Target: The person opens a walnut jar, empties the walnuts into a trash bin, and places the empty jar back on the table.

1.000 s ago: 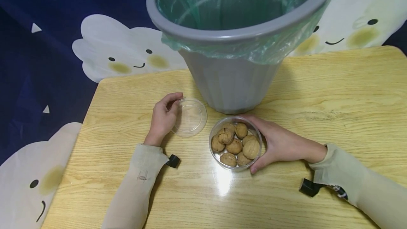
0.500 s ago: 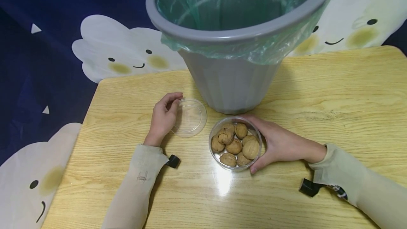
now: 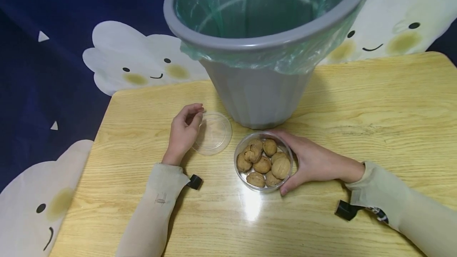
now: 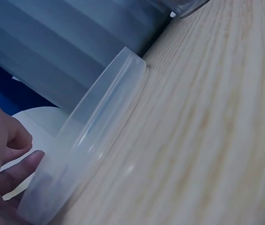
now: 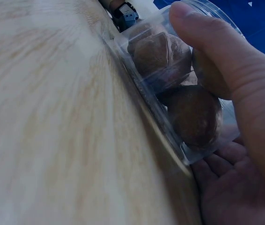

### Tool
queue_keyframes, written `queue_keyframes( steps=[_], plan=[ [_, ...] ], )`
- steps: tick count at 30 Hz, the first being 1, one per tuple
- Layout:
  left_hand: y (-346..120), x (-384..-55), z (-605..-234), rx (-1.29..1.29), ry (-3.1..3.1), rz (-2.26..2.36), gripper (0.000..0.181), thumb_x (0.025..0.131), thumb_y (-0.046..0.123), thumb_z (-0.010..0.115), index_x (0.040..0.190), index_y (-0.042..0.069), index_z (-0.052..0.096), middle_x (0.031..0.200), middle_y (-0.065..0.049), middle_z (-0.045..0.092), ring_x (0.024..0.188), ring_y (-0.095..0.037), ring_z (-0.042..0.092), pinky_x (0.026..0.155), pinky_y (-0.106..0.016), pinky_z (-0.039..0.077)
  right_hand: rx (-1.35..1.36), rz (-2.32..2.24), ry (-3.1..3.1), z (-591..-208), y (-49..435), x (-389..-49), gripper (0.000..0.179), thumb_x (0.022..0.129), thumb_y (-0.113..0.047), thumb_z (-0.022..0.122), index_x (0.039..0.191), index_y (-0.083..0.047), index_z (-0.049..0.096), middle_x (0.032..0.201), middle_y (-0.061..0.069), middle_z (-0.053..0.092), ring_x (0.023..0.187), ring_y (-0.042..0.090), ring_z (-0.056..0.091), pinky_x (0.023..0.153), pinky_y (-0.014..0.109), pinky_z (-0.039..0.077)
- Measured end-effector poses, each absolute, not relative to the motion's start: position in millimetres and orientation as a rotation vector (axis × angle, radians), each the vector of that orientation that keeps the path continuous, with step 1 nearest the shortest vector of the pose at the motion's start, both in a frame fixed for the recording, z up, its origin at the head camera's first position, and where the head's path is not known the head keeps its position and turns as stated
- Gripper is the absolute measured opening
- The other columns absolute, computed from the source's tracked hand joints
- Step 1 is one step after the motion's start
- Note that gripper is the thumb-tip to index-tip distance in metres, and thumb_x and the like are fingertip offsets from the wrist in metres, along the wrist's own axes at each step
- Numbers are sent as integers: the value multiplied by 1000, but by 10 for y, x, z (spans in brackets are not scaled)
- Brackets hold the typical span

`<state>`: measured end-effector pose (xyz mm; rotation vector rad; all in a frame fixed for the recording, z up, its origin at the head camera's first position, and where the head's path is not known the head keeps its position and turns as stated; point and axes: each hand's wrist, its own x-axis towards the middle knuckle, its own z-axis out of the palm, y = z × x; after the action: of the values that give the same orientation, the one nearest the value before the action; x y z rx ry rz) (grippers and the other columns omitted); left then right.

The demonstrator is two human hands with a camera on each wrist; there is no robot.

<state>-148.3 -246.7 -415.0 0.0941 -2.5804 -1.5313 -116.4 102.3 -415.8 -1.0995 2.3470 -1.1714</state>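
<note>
My right hand [image 3: 315,160] grips a round clear plastic container [image 3: 244,176] from its right side, thumb at the near side and fingers behind. Several whole walnuts [image 3: 262,164] lie inside it, and it stands on the table without a cover. In the right wrist view the thumb [image 5: 217,42] lies along the container's wall. To the left, a clear round lid [image 3: 214,134] lies flat on the table. My left hand [image 3: 183,134] rests beside it with fingers loosely curled, the fingertips right at the lid's left edge; they pinch nothing.
A grey bin [image 3: 258,94] with a green plastic bag [image 3: 300,60] folded over its rim stands on the table just behind the lid and container. The wooden table [image 3: 378,130] ends at a dark blue backdrop with cloud faces [image 3: 150,60].
The left fingertips have drawn very slightly left from the lid's edge. The head view has shifted a little. The right hand keeps its grip on the container.
</note>
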Motion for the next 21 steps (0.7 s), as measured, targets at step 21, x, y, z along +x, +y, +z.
queue_keyframes(
  steps=[21],
  plan=[
    [-2482, -1461, -4067, 73, -2482, -1642, 31, 105, 9, 56, 135, 1, 59, 129, -19, 66, 120, -30, 65, 92, -19, 48, -1093, -1175, 2352, -4160, 1034, -1140, 130, 52, -56, 99, 160, -26, 31, 153, 2, 53, 138, 25, 55, 114, 53, 44]
  ],
)
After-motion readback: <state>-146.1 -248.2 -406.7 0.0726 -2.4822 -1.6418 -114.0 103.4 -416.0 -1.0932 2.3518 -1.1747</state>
